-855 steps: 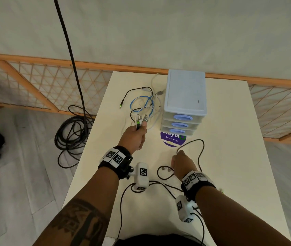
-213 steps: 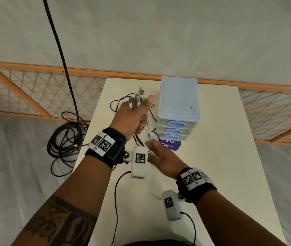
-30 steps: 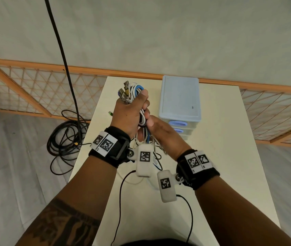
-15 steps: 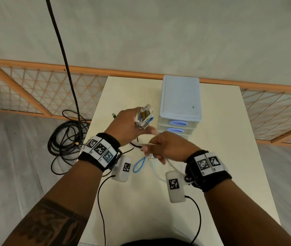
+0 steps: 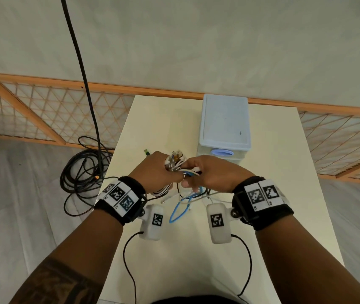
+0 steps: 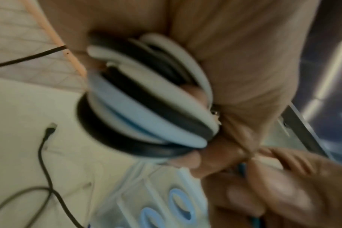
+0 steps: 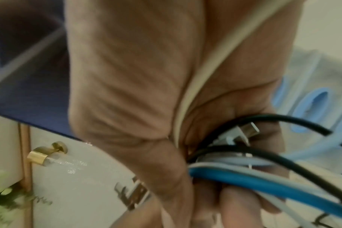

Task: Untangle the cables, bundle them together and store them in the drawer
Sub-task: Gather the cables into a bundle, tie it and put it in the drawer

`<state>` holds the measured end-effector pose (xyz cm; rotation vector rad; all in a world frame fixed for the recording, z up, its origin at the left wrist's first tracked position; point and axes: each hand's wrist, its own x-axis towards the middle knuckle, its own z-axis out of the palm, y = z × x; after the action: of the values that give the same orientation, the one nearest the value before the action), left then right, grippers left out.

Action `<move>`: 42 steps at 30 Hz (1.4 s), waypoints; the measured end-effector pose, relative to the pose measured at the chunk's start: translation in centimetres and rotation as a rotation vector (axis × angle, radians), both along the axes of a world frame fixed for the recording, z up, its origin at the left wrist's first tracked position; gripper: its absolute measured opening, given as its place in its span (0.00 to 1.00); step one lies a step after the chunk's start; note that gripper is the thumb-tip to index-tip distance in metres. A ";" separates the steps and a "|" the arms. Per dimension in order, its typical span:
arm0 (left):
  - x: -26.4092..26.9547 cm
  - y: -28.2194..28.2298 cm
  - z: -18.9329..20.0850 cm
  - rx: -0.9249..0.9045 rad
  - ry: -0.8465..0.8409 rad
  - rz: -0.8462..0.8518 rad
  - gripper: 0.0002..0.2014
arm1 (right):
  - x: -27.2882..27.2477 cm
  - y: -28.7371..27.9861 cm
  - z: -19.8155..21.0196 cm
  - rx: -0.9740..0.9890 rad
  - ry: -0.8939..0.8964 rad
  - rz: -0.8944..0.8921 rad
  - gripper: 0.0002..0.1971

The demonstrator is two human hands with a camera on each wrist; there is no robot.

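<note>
My left hand (image 5: 163, 172) grips a bundle of cables (image 5: 175, 163), white, black and blue, with the plug ends sticking up. In the left wrist view the cables (image 6: 146, 100) loop in a coil round my fingers. My right hand (image 5: 194, 178) meets the left and pinches the loose strands beside the bundle. The right wrist view shows a blue cable (image 7: 263, 183), black cables and a white one running through that hand. Loose blue and white ends (image 5: 179, 210) hang down to the table. The pale blue drawer unit (image 5: 225, 123) stands just behind my hands, its drawers closed.
A green-tipped plug (image 5: 146, 152) lies on the cream table (image 5: 273, 194) left of my hands; a black cable with a plug (image 6: 47, 138) trails there too. Thick black cable (image 5: 80, 172) is coiled on the floor at the left. A lattice fence runs behind the table.
Both hands have come down from in front of the drawer unit. My right hand has moved up against the left and now holds the strands next to the bundle.
</note>
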<state>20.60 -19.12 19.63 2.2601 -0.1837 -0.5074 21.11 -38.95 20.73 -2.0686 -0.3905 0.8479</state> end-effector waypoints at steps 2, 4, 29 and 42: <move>0.0 -0.1 0.5 -0.037 0.071 0.047 0.13 | -0.4 0.2 0.3 -0.047 -0.039 -0.015 0.17; 0.0 0.4 0.9 -0.073 0.155 0.080 0.12 | -0.7 -0.3 0.5 -0.028 -0.024 -0.088 0.20; 0.1 1.2 2.9 -0.160 0.258 0.227 0.09 | -0.2 -0.8 -0.3 0.198 -0.609 -0.109 0.25; 1.1 2.3 3.2 -0.004 0.233 0.228 0.13 | 0.1 -1.9 1.2 0.115 -0.443 -0.316 0.53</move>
<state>21.71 -16.80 22.88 2.1627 0.1890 -0.6404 21.21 -40.85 21.97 -2.1275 -0.3248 0.1716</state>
